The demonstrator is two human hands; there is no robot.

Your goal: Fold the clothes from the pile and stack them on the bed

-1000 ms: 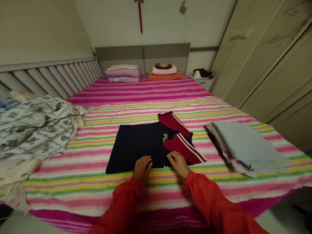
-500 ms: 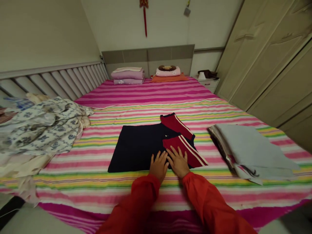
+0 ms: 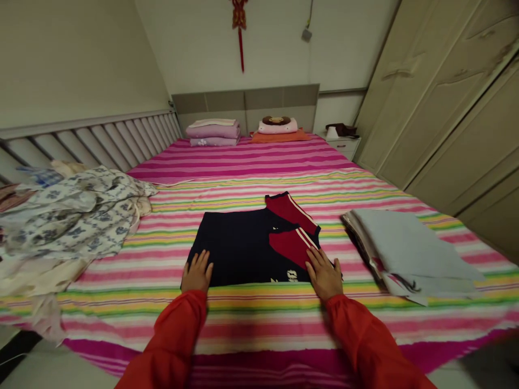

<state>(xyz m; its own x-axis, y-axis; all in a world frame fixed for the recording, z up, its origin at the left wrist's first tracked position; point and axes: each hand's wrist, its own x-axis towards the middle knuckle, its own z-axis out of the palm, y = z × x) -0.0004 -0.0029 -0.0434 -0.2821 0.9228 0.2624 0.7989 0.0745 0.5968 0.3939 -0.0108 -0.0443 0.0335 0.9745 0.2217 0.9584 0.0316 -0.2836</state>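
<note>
A navy T-shirt (image 3: 239, 246) with dark red, white-striped sleeves lies folded flat on the bed before me. Its sleeves are turned inward on the right side, and a bit of white print shows near the front edge. My left hand (image 3: 197, 272) rests flat on the shirt's near left corner, fingers spread. On the near right end, over the red sleeve's edge, lies my right hand (image 3: 325, 274), palm down with its fingers out. Neither hand grips the cloth.
On the right sits a stack of folded grey clothes (image 3: 413, 248). A loose heap of floral clothing (image 3: 81, 210) covers the left side. Folded bedding (image 3: 214, 131) and a pink pillow (image 3: 278, 126) lie by the headboard. Wardrobe doors (image 3: 446, 108) stand along the right.
My hands have parted from the shirt's near middle. The left moved to its left corner, the right to its right end, uncovering white print on the shirt.
</note>
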